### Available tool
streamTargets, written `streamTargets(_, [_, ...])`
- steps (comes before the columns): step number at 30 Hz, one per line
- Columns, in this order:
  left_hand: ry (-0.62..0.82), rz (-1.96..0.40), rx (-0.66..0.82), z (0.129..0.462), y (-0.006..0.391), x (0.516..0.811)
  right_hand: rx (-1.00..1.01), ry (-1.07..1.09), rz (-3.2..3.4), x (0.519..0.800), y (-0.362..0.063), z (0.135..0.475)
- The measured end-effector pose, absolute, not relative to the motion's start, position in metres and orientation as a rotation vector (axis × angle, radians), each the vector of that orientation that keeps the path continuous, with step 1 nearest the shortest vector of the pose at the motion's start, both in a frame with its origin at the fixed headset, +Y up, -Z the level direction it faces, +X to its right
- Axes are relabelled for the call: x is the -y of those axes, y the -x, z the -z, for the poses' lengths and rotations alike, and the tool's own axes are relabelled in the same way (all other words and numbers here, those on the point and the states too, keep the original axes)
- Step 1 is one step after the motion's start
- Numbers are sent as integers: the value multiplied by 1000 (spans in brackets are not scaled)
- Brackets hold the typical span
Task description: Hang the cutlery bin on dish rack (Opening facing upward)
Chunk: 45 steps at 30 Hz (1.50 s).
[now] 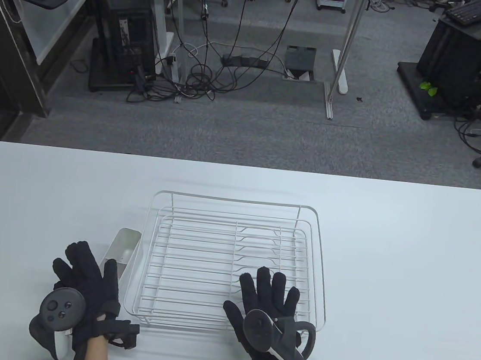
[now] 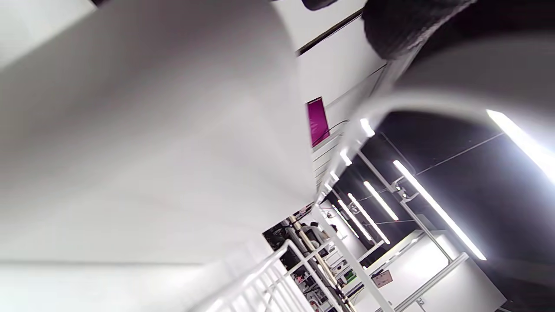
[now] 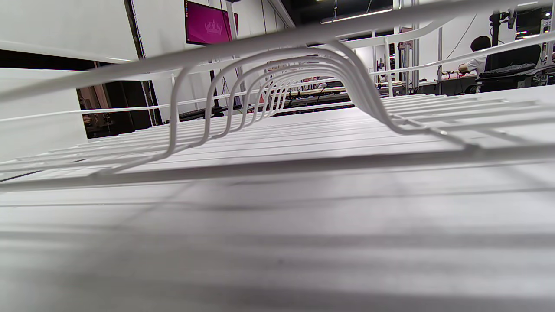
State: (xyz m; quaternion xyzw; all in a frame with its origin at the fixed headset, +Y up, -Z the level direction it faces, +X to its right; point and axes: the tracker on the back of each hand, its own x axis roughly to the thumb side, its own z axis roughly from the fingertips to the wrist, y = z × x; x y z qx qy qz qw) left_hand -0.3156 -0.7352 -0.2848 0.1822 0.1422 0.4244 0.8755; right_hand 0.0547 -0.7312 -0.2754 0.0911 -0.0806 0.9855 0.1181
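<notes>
Table view: bin [image 1: 122,248] lies on its side, lower left of frame, just beside rack [image 1: 230,265] left edge, mouth toward frame top. My left hand [image 1: 85,283] lies over bin's near end, fingers spread; firm grip or not, cannot tell. My right hand [image 1: 269,304] flat, fingers spread, over rack's near right part.

Left wrist view: bin wall [image 2: 147,143] fills frame, fingertip [image 2: 403,26] at bin's rim.

Right wrist view: only rack wires [image 3: 277,130]; hand not shown.

Step, I judge: grasping bin. Next: lift, turn mouth up, hook on rack rim.

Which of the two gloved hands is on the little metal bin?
The left hand. It rests on the cutlery bin beside the dish rack; the right hand lies over the rack's wires.
</notes>
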Motion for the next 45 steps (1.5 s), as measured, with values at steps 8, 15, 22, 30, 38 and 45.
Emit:
streamTargets(8, [-331,-922,-339,289,319,748,237,-266,-2883,731,-55,275])
streamTargets(15, [-331,-948,-352,291,319,751,237,-265,-2884,731,-55,275])
streamTargets(22, [-309,-921,-361,292,320,749,238,-265,-2885,731,-55,275])
streamTargets(30, [-307,-917,-377,292,320,749,239,-264,-2885,731,-55,275])
streamTargets(38, [-316,-903,-393,293,322,748,239,-264,-2885,731,-55,275])
streamTargets(45, [-378,-883,-433,293,320,748,239,-264,-2885,731,-55,275])
